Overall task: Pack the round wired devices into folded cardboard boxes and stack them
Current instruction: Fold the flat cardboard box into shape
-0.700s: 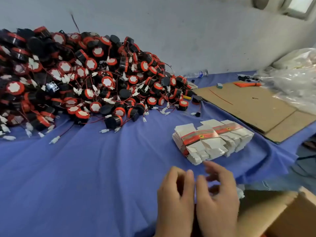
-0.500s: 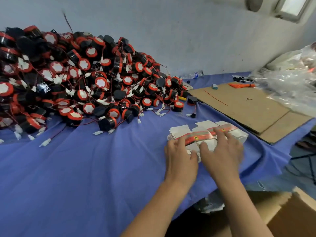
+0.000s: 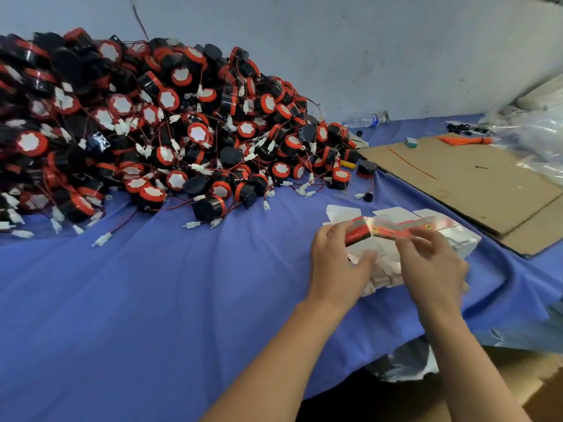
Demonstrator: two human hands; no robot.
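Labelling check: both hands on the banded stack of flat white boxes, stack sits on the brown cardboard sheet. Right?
No: head view shows the stack of flat white boxes on the blue cloth, beside the brown cardboard sheet. Left hand and right hand are on it.

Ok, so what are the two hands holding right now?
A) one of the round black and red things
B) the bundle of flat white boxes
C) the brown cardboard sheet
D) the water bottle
B: the left hand and the right hand both hold the bundle of flat white boxes, fingers at its red band; the pile of round devices lies apart, untouched.
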